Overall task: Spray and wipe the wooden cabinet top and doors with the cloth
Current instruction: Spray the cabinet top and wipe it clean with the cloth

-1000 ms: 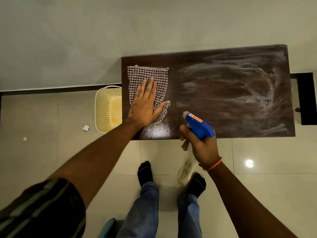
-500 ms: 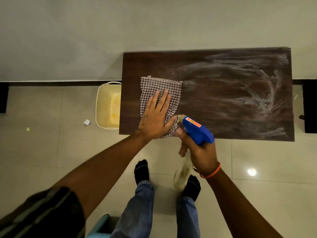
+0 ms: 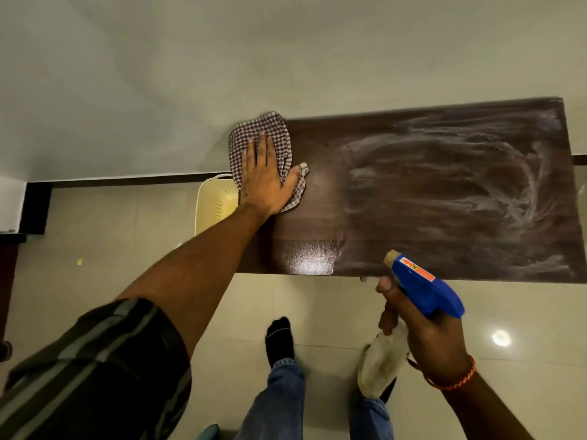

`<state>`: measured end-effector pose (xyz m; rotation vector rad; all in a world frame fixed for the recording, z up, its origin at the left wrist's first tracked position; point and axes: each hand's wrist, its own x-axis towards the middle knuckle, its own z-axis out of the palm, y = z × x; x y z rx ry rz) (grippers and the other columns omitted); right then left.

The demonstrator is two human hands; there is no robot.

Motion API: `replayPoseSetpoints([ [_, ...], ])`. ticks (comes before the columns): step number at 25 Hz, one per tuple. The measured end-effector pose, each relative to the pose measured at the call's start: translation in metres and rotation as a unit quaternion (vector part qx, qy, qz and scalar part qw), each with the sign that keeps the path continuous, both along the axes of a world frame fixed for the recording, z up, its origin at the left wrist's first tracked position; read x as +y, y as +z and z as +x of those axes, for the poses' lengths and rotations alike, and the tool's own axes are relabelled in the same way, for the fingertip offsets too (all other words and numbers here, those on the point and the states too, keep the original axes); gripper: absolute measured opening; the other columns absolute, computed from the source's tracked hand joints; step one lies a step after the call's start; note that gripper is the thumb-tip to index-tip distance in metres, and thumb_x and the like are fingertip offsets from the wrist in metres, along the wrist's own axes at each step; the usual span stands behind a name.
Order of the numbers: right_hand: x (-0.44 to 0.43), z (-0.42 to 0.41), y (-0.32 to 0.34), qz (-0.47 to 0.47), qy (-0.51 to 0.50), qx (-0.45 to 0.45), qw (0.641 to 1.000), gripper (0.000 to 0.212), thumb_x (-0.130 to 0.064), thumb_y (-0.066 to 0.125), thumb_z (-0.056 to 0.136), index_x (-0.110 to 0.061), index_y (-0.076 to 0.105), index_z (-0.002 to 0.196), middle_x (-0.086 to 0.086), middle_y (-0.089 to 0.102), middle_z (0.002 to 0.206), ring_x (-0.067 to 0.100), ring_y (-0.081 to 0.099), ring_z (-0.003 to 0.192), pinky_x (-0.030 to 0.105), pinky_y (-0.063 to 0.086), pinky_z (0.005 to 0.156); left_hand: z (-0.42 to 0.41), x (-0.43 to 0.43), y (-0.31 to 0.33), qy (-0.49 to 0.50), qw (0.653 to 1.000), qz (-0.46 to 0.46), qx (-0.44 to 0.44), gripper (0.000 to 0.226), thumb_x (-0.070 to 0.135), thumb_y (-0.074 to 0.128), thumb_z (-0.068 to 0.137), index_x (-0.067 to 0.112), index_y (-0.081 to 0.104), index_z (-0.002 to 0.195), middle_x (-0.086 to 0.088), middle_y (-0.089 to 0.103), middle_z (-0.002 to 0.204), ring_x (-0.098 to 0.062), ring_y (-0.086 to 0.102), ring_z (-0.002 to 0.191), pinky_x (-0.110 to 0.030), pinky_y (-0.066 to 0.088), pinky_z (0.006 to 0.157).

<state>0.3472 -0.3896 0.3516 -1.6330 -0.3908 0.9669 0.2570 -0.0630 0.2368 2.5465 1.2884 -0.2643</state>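
Cloth (image 3: pixel 260 128): checked weave, limp, bunching at the ten o'clock corner of the cabinet top (image 3: pixel 317 217). My left hand (image 3: pixel 263 182) is pressing it flat with my fingers straight, mid-wipe.

Cabinet top: dark wood-grain slab, glossy near the cloth. Whitish swirled film (image 3: pixel 476 185) is lying toward three o'clock, so I am judging the next stroke must sweep that way.

Spray bottle (image 3: pixel 425 290): blue plastic head, pale body, at five o'clock. My right hand (image 3: pixel 428 341) is gripping its neck.

Basket (image 3: pixel 212 204): cream perforated plastic, at nine o'clock.

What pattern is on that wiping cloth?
The checked wiping cloth shows small brown-and-white checks; head view.
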Motion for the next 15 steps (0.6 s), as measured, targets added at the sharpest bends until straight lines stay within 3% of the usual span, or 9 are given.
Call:
replayPoseSetpoints([
  [4,-0.008,0.003,0.002,-0.025,-0.011,-0.001,1.000,0.045,-0.066,0.068,0.074,-0.021,0.067,0.081,0.017,0.060,0.052,0.027,0.061,0.045,0.035,0.057,0.058,0.057,-0.007,0.003,-0.120,0.993,-0.007,-0.006,0.090,0.071,0.028,0.100,0.009,0.010,0.163,-0.009,0.004,0.172,-0.029,-0.006,0.158,-0.046,-0.002,0.128],
  [8,-0.013,0.003,0.003,-0.021,-0.034,-0.006,0.999,0.014,-0.037,0.069,0.082,-0.023,0.069,0.087,0.017,0.059,0.052,0.029,0.060,0.045,0.041,0.056,0.060,0.046,-0.044,0.002,-0.206,0.978,-0.010,-0.017,0.082,0.063,0.026,0.104,0.009,0.008,0.163,-0.009,0.002,0.172,-0.028,-0.006,0.158,-0.049,0.004,0.128],
  [10,-0.017,0.002,0.001,-0.018,-0.036,-0.002,0.999,0.007,-0.033,0.067,0.084,-0.025,0.069,0.084,0.017,0.058,0.051,0.031,0.059,0.045,0.046,0.056,0.064,0.014,-0.073,0.003,-0.180,0.983,-0.017,-0.019,0.075,0.054,0.026,0.106,0.009,0.006,0.163,-0.010,0.001,0.172,-0.028,-0.006,0.158,-0.049,0.007,0.128],
  [15,-0.026,-0.003,0.002,-0.028,-0.038,0.028,0.999,0.038,-0.069,0.070,0.071,-0.033,0.070,0.084,0.022,0.062,0.063,0.030,0.059,0.046,0.050,0.057,0.068,-0.065,-0.106,-0.001,-0.045,0.999,-0.002,0.008,0.086,0.062,0.029,0.101,0.008,0.004,0.163,-0.010,-0.003,0.171,-0.030,-0.006,0.158,-0.046,0.002,0.128],
])
